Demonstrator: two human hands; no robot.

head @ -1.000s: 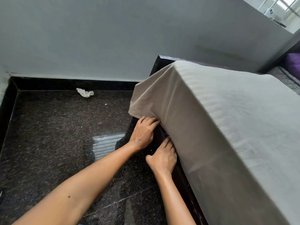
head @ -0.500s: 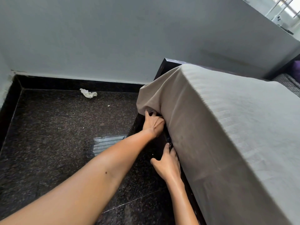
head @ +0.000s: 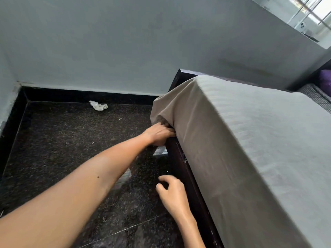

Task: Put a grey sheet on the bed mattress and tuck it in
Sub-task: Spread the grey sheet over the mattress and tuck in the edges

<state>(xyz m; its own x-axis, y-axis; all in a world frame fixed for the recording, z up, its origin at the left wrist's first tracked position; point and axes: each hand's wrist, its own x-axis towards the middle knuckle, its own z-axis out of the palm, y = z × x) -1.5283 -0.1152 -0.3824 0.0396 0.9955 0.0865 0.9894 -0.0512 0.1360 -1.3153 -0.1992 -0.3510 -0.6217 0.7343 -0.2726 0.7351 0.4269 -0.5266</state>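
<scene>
The grey sheet point(head: 250, 144) covers the mattress top and hangs down its near side. At the foot corner a loose fold of sheet point(head: 161, 111) bulges out over the dark bed frame point(head: 180, 158). My left hand point(head: 159, 134) reaches to that corner and pushes its fingers in between the mattress and the frame under the fold; the fingertips are hidden by cloth. My right hand point(head: 172, 192) hovers lower beside the frame's rail, fingers loosely curled, holding nothing and apart from the sheet.
Dark speckled stone floor point(head: 71, 149) lies left of the bed, with a crumpled white scrap point(head: 98, 105) near the skirting. A pale wall point(head: 125, 42) stands behind. A purple pillow point(head: 325, 81) lies at the far right, with a window above it.
My left hand has pushed deeper under the corner fold. My right hand has come off the sheet's edge, drawn back toward me and curled loosely.
</scene>
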